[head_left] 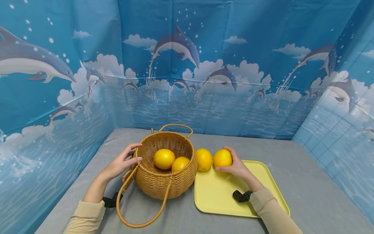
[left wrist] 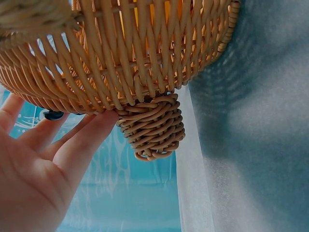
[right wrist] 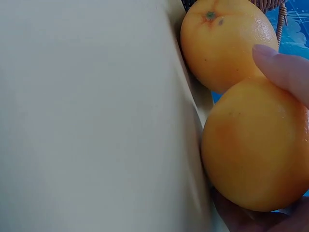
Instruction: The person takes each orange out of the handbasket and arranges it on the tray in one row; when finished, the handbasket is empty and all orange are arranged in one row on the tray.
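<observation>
A round wicker basket (head_left: 166, 185) stands with two oranges inside, one orange (head_left: 164, 159) further left and another orange (head_left: 180, 164) near the front rim. My left hand (head_left: 121, 164) rests on the basket's left side at the rim. The left wrist view shows its fingers (left wrist: 89, 142) extended against the outer weave. With thumb and fingers, my right hand (head_left: 237, 166) grips an orange (head_left: 223, 158) at the far edge of a yellow tray (head_left: 228, 195). Beside it, between that fruit and the basket, sits one more orange (head_left: 204, 159).
One basket handle (head_left: 140, 226) hangs forward onto the grey surface (head_left: 181, 221); the other handle (head_left: 176, 124) stands up at the back. A small woven knob (left wrist: 153, 128) juts from the basket's side. A dolphin-print curtain (head_left: 228, 110) encloses the back and sides.
</observation>
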`<state>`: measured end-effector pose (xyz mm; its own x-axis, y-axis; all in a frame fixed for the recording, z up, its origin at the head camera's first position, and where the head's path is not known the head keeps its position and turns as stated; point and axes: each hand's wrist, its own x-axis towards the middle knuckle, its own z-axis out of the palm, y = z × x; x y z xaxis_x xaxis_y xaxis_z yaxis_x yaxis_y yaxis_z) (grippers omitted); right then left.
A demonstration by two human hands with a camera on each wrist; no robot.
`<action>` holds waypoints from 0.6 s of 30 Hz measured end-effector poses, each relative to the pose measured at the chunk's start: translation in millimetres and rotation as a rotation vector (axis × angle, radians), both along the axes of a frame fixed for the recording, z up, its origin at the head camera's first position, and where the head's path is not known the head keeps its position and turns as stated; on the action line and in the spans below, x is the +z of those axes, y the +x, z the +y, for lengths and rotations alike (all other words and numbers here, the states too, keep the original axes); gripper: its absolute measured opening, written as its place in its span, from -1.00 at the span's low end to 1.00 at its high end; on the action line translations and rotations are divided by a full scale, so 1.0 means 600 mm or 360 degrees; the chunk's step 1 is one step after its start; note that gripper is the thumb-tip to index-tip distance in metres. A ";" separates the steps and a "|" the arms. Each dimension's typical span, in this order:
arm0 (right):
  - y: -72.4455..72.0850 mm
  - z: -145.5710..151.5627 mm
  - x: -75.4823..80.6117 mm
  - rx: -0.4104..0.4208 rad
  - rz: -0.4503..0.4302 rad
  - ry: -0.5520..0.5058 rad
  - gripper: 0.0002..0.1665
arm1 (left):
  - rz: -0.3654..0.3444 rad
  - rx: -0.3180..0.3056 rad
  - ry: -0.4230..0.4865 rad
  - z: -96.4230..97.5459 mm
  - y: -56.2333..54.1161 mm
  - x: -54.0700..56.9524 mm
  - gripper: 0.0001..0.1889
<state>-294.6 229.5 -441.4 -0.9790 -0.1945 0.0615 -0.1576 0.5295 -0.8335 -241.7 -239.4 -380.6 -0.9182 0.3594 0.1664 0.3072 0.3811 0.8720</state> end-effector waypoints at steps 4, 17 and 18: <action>-0.001 0.005 0.000 0.0034 0.0014 0.0017 0.20 | -0.0003 0.0009 0.0000 0.000 -0.001 0.000 -0.44; 0.011 0.009 0.011 0.0208 -0.0006 -0.0066 0.22 | -0.0003 -0.0016 0.0020 0.001 -0.001 -0.001 -0.44; 0.015 0.007 0.016 0.0213 -0.0016 -0.0082 0.21 | -0.0003 -0.0017 0.0021 0.001 0.000 0.000 -0.44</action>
<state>-285.8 233.8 -431.7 -0.9451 -0.3204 0.0649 -0.2154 0.4610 -0.8609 -241.9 -239.1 -380.9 -0.9147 0.3670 0.1692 0.3093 0.3664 0.8775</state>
